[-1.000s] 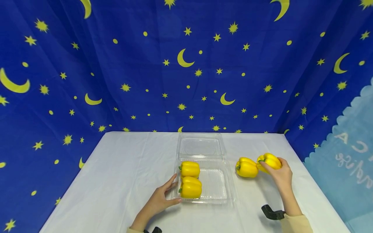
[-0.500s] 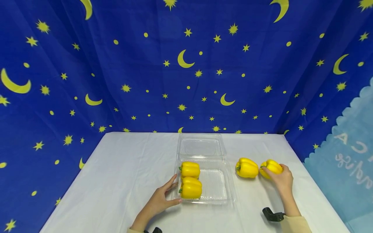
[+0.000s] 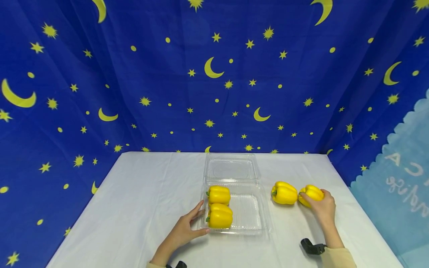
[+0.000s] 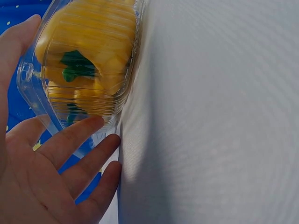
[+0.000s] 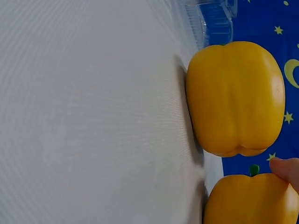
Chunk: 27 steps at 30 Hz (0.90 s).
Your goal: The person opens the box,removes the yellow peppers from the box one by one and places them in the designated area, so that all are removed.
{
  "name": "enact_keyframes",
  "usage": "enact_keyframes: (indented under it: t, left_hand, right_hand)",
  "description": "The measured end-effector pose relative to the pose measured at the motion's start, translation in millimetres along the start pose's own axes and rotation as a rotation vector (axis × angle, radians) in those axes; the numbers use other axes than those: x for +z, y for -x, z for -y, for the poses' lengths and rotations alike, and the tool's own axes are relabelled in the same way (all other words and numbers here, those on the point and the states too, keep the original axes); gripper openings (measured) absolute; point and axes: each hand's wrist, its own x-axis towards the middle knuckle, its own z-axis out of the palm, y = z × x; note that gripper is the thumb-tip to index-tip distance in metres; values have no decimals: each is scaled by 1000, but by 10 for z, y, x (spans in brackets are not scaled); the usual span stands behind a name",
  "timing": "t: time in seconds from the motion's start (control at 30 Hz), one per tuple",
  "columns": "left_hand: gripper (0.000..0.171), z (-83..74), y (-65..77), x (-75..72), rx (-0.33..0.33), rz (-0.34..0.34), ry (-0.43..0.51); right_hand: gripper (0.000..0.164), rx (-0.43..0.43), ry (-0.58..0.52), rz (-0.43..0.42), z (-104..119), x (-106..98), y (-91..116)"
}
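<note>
My right hand (image 3: 324, 210) holds a yellow bell pepper (image 3: 312, 193) on the table's right side, its thumb on the pepper near the stem end. Just left of that lies another yellow pepper (image 3: 284, 193), which no hand touches; it fills much of the right wrist view (image 5: 236, 98). A clear plastic clamshell container (image 3: 246, 227) stands open in the middle. Two yellow peppers, a back one (image 3: 219, 195) and a front one (image 3: 220, 216), sit in its left half. My left hand (image 3: 183, 229) rests against the container's left side, fingers spread and loosely extended.
The container's clear lid (image 3: 231, 169) is folded back towards the far edge of the white-covered table (image 3: 161, 186). A blue curtain (image 3: 174, 82) with moons and stars hangs behind. Light blue cloth (image 3: 402, 178) hangs at the right.
My right hand has lowered its pepper to the table, a little nearer to me and slightly apart from the neighbouring pepper. My left hand and the container stay in place.
</note>
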Motion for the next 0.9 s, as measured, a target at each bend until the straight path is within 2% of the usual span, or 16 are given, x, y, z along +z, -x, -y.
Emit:
enact_keyframes:
  t: [0.57,0.73,0.9]
  left_hand:
    - [90,-22,8,-1,-1,5,12]
    - [90,-12,5,3,-2,6,14]
    - [90,-9,4,2,-11,9,19]
  right_hand:
    - [87,-23,72,-14,-25,21,12]
    - [89,-27,57,-44,117,-5,83]
    - [87,-104,27,-59,368,51,236]
